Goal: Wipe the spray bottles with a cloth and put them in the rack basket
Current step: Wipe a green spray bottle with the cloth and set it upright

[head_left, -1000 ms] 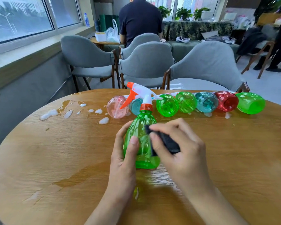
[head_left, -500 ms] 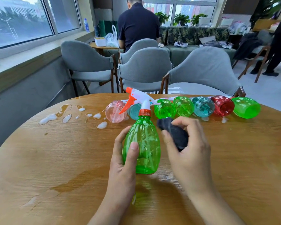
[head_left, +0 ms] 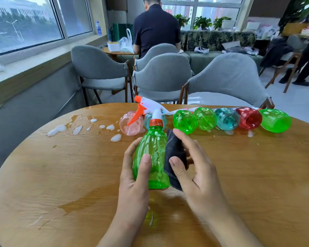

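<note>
My left hand (head_left: 134, 177) grips a green spray bottle (head_left: 152, 157) with an orange and white trigger head, holding it upright and a little tilted above the round wooden table (head_left: 61, 175). My right hand (head_left: 194, 168) holds a dark cloth (head_left: 175, 154) against the bottle's right side. Several more bottles lie on their sides in a row at the table's far edge: pink (head_left: 130, 124), two green (head_left: 185, 122), teal (head_left: 227, 119), red (head_left: 249, 118) and another green (head_left: 276, 120). No rack basket is in view.
White foam blobs (head_left: 57, 130) and a wet patch (head_left: 84, 204) lie on the table's left half. Grey chairs (head_left: 162, 75) stand beyond the far edge. A person in a dark shirt (head_left: 155, 27) sits with their back to me at another table.
My right hand has brought the cloth back from beside the bottle onto its right side. The bottle stays in my left hand, now held a little higher.
</note>
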